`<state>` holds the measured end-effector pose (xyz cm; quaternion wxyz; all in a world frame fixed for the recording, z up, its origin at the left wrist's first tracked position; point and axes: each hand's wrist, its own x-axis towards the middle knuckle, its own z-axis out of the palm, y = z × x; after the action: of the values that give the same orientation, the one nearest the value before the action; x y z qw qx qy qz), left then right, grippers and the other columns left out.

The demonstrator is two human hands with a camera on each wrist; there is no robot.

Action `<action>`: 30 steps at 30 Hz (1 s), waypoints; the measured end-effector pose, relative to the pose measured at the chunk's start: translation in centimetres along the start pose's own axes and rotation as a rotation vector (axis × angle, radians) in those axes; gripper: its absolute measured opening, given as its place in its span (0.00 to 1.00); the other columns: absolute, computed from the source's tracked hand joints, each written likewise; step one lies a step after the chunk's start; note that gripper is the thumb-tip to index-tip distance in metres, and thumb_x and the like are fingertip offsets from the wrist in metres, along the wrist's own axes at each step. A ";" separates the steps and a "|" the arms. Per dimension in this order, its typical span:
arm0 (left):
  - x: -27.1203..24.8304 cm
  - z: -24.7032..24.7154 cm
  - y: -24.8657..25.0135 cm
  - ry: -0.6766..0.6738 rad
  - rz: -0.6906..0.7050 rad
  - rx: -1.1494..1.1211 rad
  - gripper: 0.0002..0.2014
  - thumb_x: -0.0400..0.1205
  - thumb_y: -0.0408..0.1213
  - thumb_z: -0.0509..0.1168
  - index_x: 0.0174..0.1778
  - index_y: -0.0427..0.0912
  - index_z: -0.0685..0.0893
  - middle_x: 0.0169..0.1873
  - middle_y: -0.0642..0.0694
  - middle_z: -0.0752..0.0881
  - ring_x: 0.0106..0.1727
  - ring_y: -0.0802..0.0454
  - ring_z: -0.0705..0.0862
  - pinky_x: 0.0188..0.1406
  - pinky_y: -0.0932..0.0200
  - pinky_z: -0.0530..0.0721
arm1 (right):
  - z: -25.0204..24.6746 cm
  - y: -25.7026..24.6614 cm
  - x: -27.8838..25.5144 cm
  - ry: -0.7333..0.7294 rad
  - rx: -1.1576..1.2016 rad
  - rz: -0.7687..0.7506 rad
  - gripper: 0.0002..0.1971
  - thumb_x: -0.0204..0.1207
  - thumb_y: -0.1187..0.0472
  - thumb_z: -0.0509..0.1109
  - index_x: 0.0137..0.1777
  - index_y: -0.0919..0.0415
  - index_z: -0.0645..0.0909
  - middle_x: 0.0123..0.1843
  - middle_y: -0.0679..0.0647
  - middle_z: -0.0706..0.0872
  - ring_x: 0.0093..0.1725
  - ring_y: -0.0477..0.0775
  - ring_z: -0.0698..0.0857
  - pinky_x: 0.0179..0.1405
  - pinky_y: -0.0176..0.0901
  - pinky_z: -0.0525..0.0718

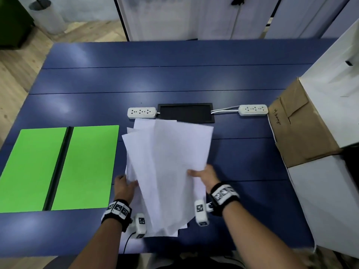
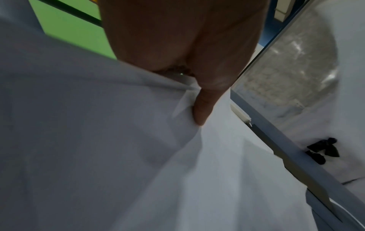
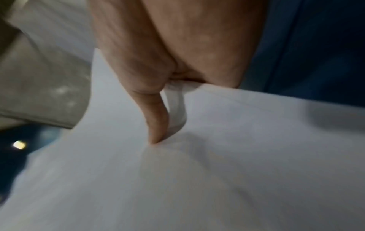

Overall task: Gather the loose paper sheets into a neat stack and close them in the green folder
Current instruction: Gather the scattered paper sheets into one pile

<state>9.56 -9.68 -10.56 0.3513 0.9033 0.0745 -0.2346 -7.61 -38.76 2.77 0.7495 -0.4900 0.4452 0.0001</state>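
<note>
A loose fan of white paper sheets is held between both hands over the blue table, its edges uneven. My left hand grips the fan's left edge, thumb pressed on top of the paper sheets. My right hand grips the right edge, thumb on top of the paper sheets; its other fingers are hidden beneath. The green folder lies open and flat at the left, a dark spine down its middle, with nothing on it.
Two white power strips flank a black cable tray just beyond the sheets. A brown cardboard box and white boxes crowd the right side. A grey bin stands on the floor.
</note>
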 end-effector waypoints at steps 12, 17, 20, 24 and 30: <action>-4.0 -2.7 5.8 -0.141 -0.046 -0.188 0.40 0.74 0.59 0.77 0.71 0.29 0.80 0.65 0.36 0.86 0.65 0.37 0.85 0.68 0.41 0.82 | 7.9 3.4 1.7 0.419 -0.612 0.155 0.27 0.72 0.69 0.72 0.71 0.64 0.72 0.75 0.60 0.67 0.67 0.67 0.78 0.56 0.51 0.83; -4.7 -2.5 6.1 -0.054 -0.082 -0.208 0.42 0.70 0.32 0.83 0.78 0.37 0.68 0.66 0.32 0.85 0.62 0.34 0.86 0.64 0.41 0.84 | 7.4 3.1 2.7 0.347 -0.421 0.221 0.40 0.71 0.70 0.75 0.81 0.64 0.60 0.78 0.61 0.75 0.68 0.68 0.84 0.63 0.49 0.83; -4.9 -2.4 5.9 -0.069 -0.135 -0.242 0.37 0.68 0.31 0.85 0.71 0.33 0.77 0.60 0.32 0.88 0.56 0.36 0.88 0.57 0.43 0.87 | 6.3 3.4 3.1 0.262 -0.482 0.232 0.28 0.69 0.65 0.75 0.71 0.60 0.75 0.68 0.58 0.85 0.63 0.64 0.87 0.61 0.48 0.84; -6.1 -2.2 5.7 -0.165 -0.112 -0.327 0.24 0.68 0.31 0.85 0.59 0.36 0.86 0.49 0.37 0.91 0.49 0.40 0.90 0.51 0.49 0.86 | 5.3 4.8 3.8 0.198 -0.677 0.151 0.15 0.59 0.56 0.72 0.47 0.57 0.85 0.56 0.51 0.89 0.52 0.61 0.89 0.56 0.53 0.89; -6.6 -1.6 4.7 -0.217 -0.226 -0.410 0.22 0.63 0.34 0.84 0.51 0.29 0.91 0.41 0.33 0.94 0.44 0.33 0.93 0.47 0.41 0.91 | 4.9 4.8 2.3 0.092 -0.729 -0.070 0.14 0.67 0.69 0.73 0.52 0.73 0.81 0.64 0.48 0.71 0.52 0.55 0.80 0.52 0.38 0.77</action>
<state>5.73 -11.88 -3.59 0.5046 0.7686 0.1828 -0.3481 -5.06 -33.68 -1.68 0.5044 -0.7393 0.4321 0.1109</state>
